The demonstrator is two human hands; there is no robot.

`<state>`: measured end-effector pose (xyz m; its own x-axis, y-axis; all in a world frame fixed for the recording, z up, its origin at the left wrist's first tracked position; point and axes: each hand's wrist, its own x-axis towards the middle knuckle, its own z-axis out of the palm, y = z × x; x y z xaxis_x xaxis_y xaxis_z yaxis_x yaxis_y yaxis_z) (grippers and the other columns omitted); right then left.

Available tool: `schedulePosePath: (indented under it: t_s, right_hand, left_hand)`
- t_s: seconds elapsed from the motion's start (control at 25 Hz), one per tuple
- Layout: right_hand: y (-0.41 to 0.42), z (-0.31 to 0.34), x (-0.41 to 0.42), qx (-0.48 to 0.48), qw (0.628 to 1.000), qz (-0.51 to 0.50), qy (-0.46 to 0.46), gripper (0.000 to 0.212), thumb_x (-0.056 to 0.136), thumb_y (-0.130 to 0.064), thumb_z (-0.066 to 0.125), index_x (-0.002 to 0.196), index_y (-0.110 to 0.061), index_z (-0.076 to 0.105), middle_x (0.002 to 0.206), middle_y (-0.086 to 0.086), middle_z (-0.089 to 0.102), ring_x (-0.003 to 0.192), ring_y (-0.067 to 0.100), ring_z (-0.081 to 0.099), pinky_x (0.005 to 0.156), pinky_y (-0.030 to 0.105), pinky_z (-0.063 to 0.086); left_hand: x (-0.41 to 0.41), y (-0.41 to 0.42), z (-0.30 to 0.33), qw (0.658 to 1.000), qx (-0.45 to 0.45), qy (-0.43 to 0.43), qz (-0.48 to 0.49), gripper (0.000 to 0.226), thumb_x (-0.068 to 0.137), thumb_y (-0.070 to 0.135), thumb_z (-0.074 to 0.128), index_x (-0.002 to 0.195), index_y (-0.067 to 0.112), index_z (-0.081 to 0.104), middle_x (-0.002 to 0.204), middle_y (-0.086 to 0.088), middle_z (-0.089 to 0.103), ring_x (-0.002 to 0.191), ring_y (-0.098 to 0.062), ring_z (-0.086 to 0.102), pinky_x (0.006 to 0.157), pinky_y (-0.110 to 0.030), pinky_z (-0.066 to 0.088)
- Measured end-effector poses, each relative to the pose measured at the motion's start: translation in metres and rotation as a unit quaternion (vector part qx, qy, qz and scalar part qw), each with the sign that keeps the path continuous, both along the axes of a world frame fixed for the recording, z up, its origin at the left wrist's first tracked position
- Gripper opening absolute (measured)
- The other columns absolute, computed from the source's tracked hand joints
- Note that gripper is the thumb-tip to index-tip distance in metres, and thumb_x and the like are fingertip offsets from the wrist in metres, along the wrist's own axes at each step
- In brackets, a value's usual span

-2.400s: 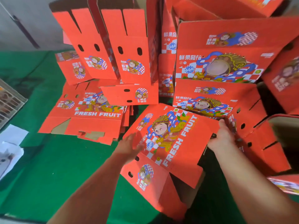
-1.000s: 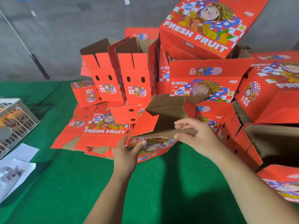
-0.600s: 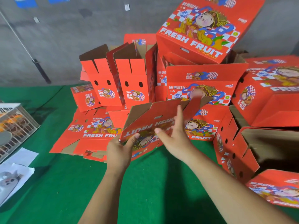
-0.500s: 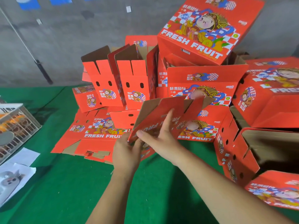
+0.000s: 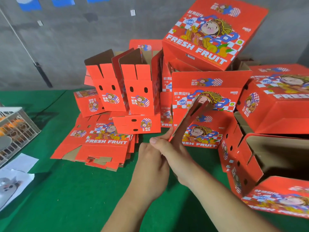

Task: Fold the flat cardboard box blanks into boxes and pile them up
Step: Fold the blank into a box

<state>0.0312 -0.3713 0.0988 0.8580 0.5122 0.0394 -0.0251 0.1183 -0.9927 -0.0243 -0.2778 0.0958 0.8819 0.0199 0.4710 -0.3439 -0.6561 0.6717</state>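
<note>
I hold one red flattened box blank (image 5: 190, 118) edge-on above the green table (image 5: 75, 195); it rises up and to the right from my hands. My right hand (image 5: 173, 153) grips its lower end from the near side. Partly behind that hand, my left hand (image 5: 150, 166) holds the same end from the left. A stack of flat "FRESH FRUIT" blanks (image 5: 103, 144) lies just left of my hands. Folded red boxes are piled behind and to the right, the topmost box (image 5: 209, 36) tilted.
Two half-opened boxes (image 5: 127, 87) stand upright at the back. An open box (image 5: 270, 156) lies on its side at the right. A wire crate (image 5: 15, 129) and white papers (image 5: 18, 173) sit at the left edge. A grey wall is behind.
The blank went from lying printed side up, to opened up in the air, to pressed flat and turned edge-on. My hands have come together at its lower end.
</note>
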Motion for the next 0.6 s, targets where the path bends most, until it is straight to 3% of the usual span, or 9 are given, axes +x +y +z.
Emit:
schedulePosePath:
  t_s: [0.08, 0.2, 0.32, 0.4, 0.48, 0.6]
  right_hand:
    - [-0.005, -0.002, -0.005, 0.029, 0.999, -0.011, -0.012, 0.097, 0.063, -0.059, 0.069, 0.142, -0.009, 0.043, 0.114, 0.006, 0.065, 0.111, 0.015, 0.066, 0.101, 0.036, 0.054]
    - [-0.007, -0.010, -0.012, 0.052, 0.998, -0.023, -0.019, 0.114, 0.066, -0.054, 0.069, 0.155, 0.000, 0.023, 0.099, 0.008, 0.066, 0.108, 0.021, 0.068, 0.092, 0.030, 0.055]
    - [-0.002, -0.012, -0.020, 0.084, 0.995, -0.034, -0.036, 0.120, 0.065, -0.053, 0.069, 0.156, 0.005, 0.017, 0.113, 0.011, 0.060, 0.118, 0.029, 0.064, 0.095, 0.030, 0.054]
    - [0.009, -0.010, -0.028, 0.110, 0.992, -0.039, -0.042, 0.114, 0.069, -0.048, 0.071, 0.155, 0.005, 0.018, 0.118, 0.006, 0.055, 0.113, 0.024, 0.065, 0.098, 0.036, 0.054]
    - [0.016, -0.014, -0.034, 0.165, 0.984, -0.037, -0.049, 0.095, 0.077, -0.038, 0.072, 0.149, 0.004, 0.026, 0.108, 0.000, 0.058, 0.100, 0.022, 0.063, 0.090, 0.040, 0.056]
    - [0.015, -0.020, -0.035, 0.215, 0.975, -0.015, -0.042, 0.062, 0.083, -0.032, 0.072, 0.128, -0.002, 0.043, 0.091, -0.007, 0.060, 0.085, 0.019, 0.059, 0.078, 0.033, 0.050]
  left_hand:
    - [-0.005, -0.005, 0.003, 1.000, 0.016, -0.010, -0.007, 0.066, 0.097, -0.012, 0.046, 0.150, 0.027, 0.052, 0.135, 0.017, 0.061, 0.119, -0.020, 0.060, 0.098, -0.049, 0.048]
    - [-0.015, -0.003, 0.000, 0.998, 0.068, -0.015, -0.005, 0.068, 0.100, -0.002, 0.043, 0.157, 0.036, 0.040, 0.139, 0.018, 0.055, 0.115, -0.020, 0.053, 0.098, -0.042, 0.045]
    - [-0.022, 0.002, -0.004, 0.997, 0.065, -0.012, 0.026, 0.065, 0.102, 0.003, 0.045, 0.156, 0.038, 0.041, 0.137, 0.015, 0.057, 0.108, -0.026, 0.052, 0.094, -0.040, 0.043]
    - [-0.030, 0.000, -0.007, 0.996, 0.038, -0.037, 0.066, 0.062, 0.101, 0.004, 0.048, 0.153, 0.039, 0.045, 0.135, 0.018, 0.058, 0.108, -0.018, 0.051, 0.093, -0.037, 0.043]
    - [-0.037, -0.007, -0.012, 0.990, 0.025, -0.067, 0.122, 0.058, 0.101, 0.009, 0.051, 0.151, 0.040, 0.048, 0.133, 0.021, 0.059, 0.108, -0.007, 0.050, 0.090, -0.028, 0.040]
    - [-0.041, -0.017, -0.019, 0.983, 0.011, -0.075, 0.167, 0.049, 0.103, 0.019, 0.049, 0.148, 0.039, 0.052, 0.132, 0.019, 0.060, 0.109, -0.011, 0.055, 0.089, -0.020, 0.033]
